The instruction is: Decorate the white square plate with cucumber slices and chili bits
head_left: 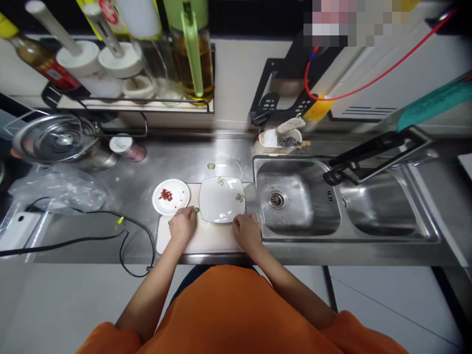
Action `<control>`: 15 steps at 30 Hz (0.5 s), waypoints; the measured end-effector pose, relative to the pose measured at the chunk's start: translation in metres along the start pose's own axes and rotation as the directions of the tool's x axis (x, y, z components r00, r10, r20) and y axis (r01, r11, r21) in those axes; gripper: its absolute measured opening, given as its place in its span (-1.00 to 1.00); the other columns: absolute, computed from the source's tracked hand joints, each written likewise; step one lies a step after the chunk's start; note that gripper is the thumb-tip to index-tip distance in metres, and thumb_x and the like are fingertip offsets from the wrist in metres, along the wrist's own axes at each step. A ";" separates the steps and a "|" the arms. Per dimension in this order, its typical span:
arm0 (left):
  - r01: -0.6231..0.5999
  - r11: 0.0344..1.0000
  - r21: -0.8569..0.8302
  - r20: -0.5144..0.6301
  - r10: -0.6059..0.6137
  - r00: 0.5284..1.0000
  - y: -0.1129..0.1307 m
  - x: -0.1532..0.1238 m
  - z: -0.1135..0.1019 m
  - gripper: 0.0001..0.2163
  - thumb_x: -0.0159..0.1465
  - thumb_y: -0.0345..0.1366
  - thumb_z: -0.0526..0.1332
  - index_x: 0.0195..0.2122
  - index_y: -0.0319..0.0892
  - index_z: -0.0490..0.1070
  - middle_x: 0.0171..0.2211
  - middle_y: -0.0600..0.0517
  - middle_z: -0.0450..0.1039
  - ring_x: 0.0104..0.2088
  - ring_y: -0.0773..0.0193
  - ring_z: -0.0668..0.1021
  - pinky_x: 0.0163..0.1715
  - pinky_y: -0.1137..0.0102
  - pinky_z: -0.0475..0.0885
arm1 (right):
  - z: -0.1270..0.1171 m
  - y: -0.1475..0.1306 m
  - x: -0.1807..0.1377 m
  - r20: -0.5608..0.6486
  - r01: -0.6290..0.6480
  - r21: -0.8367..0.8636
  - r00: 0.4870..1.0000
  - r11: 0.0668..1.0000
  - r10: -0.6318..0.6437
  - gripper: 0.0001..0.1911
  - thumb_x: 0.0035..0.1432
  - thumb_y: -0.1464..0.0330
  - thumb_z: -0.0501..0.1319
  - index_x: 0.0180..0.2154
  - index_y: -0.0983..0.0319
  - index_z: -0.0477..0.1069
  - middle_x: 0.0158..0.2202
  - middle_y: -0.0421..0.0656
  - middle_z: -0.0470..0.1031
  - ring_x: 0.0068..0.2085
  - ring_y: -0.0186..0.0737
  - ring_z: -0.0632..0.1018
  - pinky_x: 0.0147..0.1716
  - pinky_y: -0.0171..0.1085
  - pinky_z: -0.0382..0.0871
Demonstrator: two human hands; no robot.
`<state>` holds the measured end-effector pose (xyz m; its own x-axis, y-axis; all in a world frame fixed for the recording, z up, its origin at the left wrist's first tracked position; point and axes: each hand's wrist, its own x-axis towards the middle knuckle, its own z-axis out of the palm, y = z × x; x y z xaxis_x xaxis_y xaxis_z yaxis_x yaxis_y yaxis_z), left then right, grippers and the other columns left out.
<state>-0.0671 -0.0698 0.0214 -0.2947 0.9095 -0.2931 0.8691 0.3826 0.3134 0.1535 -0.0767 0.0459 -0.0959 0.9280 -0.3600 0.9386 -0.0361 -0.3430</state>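
Note:
My left hand (183, 225) is closed, with a green-rimmed slice (196, 210), like cucumber, at its fingertips. It is over the left part of a pale cutting board (216, 239), just below a small white plate (171, 212) with chopped red pieces (165, 195). A squarish white plate (221, 201) with green swirls lies on the board between my hands. At its lower right corner my right hand (248, 232) is curled closed; what its fingers hold is hidden. Just beyond that hand a grey, blade-like flat shape (252, 197) shows, blurred.
A double steel sink (297, 236) adjoins the board on the right, with a black faucet (372, 155) above. Another green slice (211, 166) lies on the counter behind. Leftward are a lidded pot (61, 140), a plastic bag (59, 189) and a black cable (140, 221). Bottles stand on a rack (147, 105).

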 end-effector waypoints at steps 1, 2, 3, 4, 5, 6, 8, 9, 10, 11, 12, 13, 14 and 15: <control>-0.006 1.000 0.011 0.004 0.006 1.000 0.002 0.000 0.002 -0.71 0.25 -0.25 0.06 -0.05 -0.09 0.45 -0.11 -0.07 0.47 -0.16 0.16 0.49 -0.18 0.35 0.34 | 0.001 -0.002 -0.001 0.003 0.007 -0.006 1.000 1.000 -0.007 -0.81 0.21 0.33 0.04 -0.31 0.19 0.40 -0.27 -0.11 0.45 -0.11 -0.13 0.29 -0.36 -0.27 0.01; -0.014 1.000 0.018 0.007 0.014 1.000 0.003 0.001 0.004 -0.71 0.25 -0.26 0.06 -0.05 -0.09 0.45 -0.11 -0.07 0.47 -0.16 0.16 0.49 -0.18 0.35 0.34 | 0.002 -0.003 -0.002 0.004 0.012 -0.010 1.000 1.000 -0.012 -0.81 0.21 0.33 0.04 -0.30 0.19 0.41 -0.27 -0.10 0.45 -0.11 -0.12 0.29 -0.35 -0.27 0.02; -0.025 0.999 0.023 0.009 0.025 1.000 0.004 0.001 0.005 -0.71 0.26 -0.26 0.05 -0.05 -0.09 0.45 -0.11 -0.07 0.46 -0.16 0.16 0.49 -0.18 0.35 0.33 | 0.003 -0.004 -0.003 0.005 0.014 -0.014 1.000 1.000 -0.014 -0.81 0.21 0.33 0.04 -0.30 0.19 0.41 -0.26 -0.10 0.45 -0.11 -0.12 0.29 -0.34 -0.27 0.02; -0.037 0.999 0.026 0.011 0.037 0.999 0.005 0.002 0.007 -0.71 0.26 -0.27 0.04 -0.06 -0.09 0.45 -0.12 -0.07 0.46 -0.16 0.17 0.49 -0.17 0.35 0.33 | 0.003 -0.005 -0.004 0.007 0.014 -0.018 1.000 1.000 -0.014 -0.82 0.21 0.33 0.04 -0.30 0.19 0.41 -0.26 -0.10 0.45 -0.10 -0.12 0.29 -0.33 -0.26 0.03; -0.050 0.998 0.026 0.014 0.049 0.999 0.004 0.002 0.008 -0.72 0.26 -0.28 0.04 -0.07 -0.10 0.46 -0.12 -0.07 0.46 -0.16 0.17 0.49 -0.17 0.35 0.32 | 0.003 -0.005 -0.006 0.011 0.012 -0.022 1.000 1.000 -0.012 -0.82 0.20 0.33 0.05 -0.30 0.19 0.41 -0.25 -0.10 0.45 -0.10 -0.12 0.29 -0.32 -0.26 0.04; -0.060 0.998 0.025 0.017 0.059 0.998 0.004 0.003 0.008 -0.72 0.26 -0.29 0.04 -0.08 -0.11 0.46 -0.13 -0.07 0.47 -0.16 0.17 0.49 -0.16 0.36 0.32 | 0.004 -0.006 -0.007 0.016 0.011 -0.026 1.000 1.000 -0.011 -0.82 0.20 0.33 0.05 -0.30 0.19 0.41 -0.25 -0.10 0.45 -0.10 -0.13 0.28 -0.32 -0.26 0.05; -0.075 0.997 0.020 0.016 0.075 0.997 0.002 0.003 0.009 -0.72 0.25 -0.30 0.04 -0.09 -0.11 0.46 -0.14 -0.07 0.47 -0.16 0.18 0.49 -0.16 0.36 0.31 | 0.004 -0.006 -0.009 0.024 0.008 -0.033 1.000 0.999 -0.007 -0.83 0.20 0.33 0.06 -0.30 0.19 0.41 -0.25 -0.10 0.44 -0.10 -0.13 0.28 -0.31 -0.26 0.06; -0.083 0.996 0.018 0.014 0.083 0.996 0.002 0.004 0.009 -0.72 0.25 -0.30 0.04 -0.09 -0.11 0.46 -0.14 -0.07 0.47 -0.17 0.18 0.49 -0.16 0.36 0.31 | 0.005 -0.006 -0.010 0.024 0.006 -0.035 1.000 0.999 -0.005 -0.83 0.20 0.33 0.06 -0.30 0.19 0.41 -0.25 -0.10 0.44 -0.10 -0.13 0.28 -0.30 -0.26 0.06; -0.090 0.996 0.017 0.011 0.090 0.996 0.001 0.004 0.009 -0.73 0.25 -0.30 0.04 -0.10 -0.11 0.46 -0.15 -0.06 0.48 -0.17 0.18 0.49 -0.17 0.36 0.31 | 0.005 -0.005 -0.012 0.021 0.007 -0.035 1.000 0.999 -0.006 -0.83 0.20 0.33 0.05 -0.30 0.19 0.41 -0.25 -0.10 0.44 -0.10 -0.13 0.28 -0.30 -0.26 0.06; -0.093 0.996 0.017 0.006 0.093 0.996 0.001 0.005 0.009 -0.73 0.25 -0.30 0.04 -0.10 -0.11 0.46 -0.15 -0.06 0.48 -0.18 0.17 0.49 -0.18 0.36 0.31 | 0.006 -0.005 -0.013 0.017 0.009 -0.034 1.000 0.999 -0.009 -0.83 0.20 0.33 0.05 -0.30 0.19 0.41 -0.25 -0.10 0.44 -0.10 -0.13 0.28 -0.30 -0.26 0.07; -0.093 0.995 0.020 0.005 0.093 0.996 0.001 0.005 0.008 -0.73 0.25 -0.30 0.03 -0.11 -0.10 0.46 -0.16 -0.05 0.48 -0.19 0.17 0.49 -0.20 0.36 0.31 | 0.006 -0.005 -0.013 0.014 0.011 -0.033 1.000 0.999 -0.010 -0.83 0.20 0.34 0.05 -0.31 0.19 0.41 -0.25 -0.10 0.44 -0.09 -0.13 0.28 -0.29 -0.26 0.07; -0.092 0.995 0.024 0.005 0.092 0.996 0.002 0.005 0.008 -0.73 0.25 -0.30 0.03 -0.12 -0.10 0.46 -0.16 -0.05 0.49 -0.19 0.16 0.50 -0.22 0.36 0.31 | 0.006 -0.005 -0.014 0.012 0.013 -0.032 1.000 0.999 -0.013 -0.83 0.19 0.34 0.06 -0.31 0.19 0.41 -0.25 -0.10 0.44 -0.09 -0.13 0.28 -0.29 -0.26 0.07; -0.092 0.995 0.030 0.007 0.091 0.996 0.002 0.005 0.007 -0.73 0.25 -0.29 0.03 -0.12 -0.10 0.46 -0.17 -0.05 0.49 -0.20 0.16 0.50 -0.23 0.36 0.31 | 0.007 -0.005 -0.014 0.011 0.018 -0.031 1.000 0.999 -0.017 -0.83 0.19 0.34 0.06 -0.30 0.19 0.41 -0.25 -0.09 0.45 -0.09 -0.13 0.28 -0.29 -0.26 0.07; -0.091 0.995 0.036 0.009 0.090 0.996 0.003 0.004 0.007 -0.73 0.25 -0.29 0.02 -0.12 -0.09 0.46 -0.18 -0.05 0.50 -0.21 0.16 0.50 -0.25 0.36 0.30 | 0.007 -0.004 -0.015 0.013 0.021 -0.032 1.000 0.999 -0.021 -0.83 0.19 0.35 0.05 -0.30 0.19 0.41 -0.24 -0.09 0.45 -0.09 -0.12 0.28 -0.29 -0.26 0.07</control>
<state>-0.0633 -0.0660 0.0146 -0.2112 0.9388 -0.2720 0.9062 0.2924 0.3056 0.1484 -0.0928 0.0468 -0.1195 0.9237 -0.3639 0.9466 -0.0045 -0.3223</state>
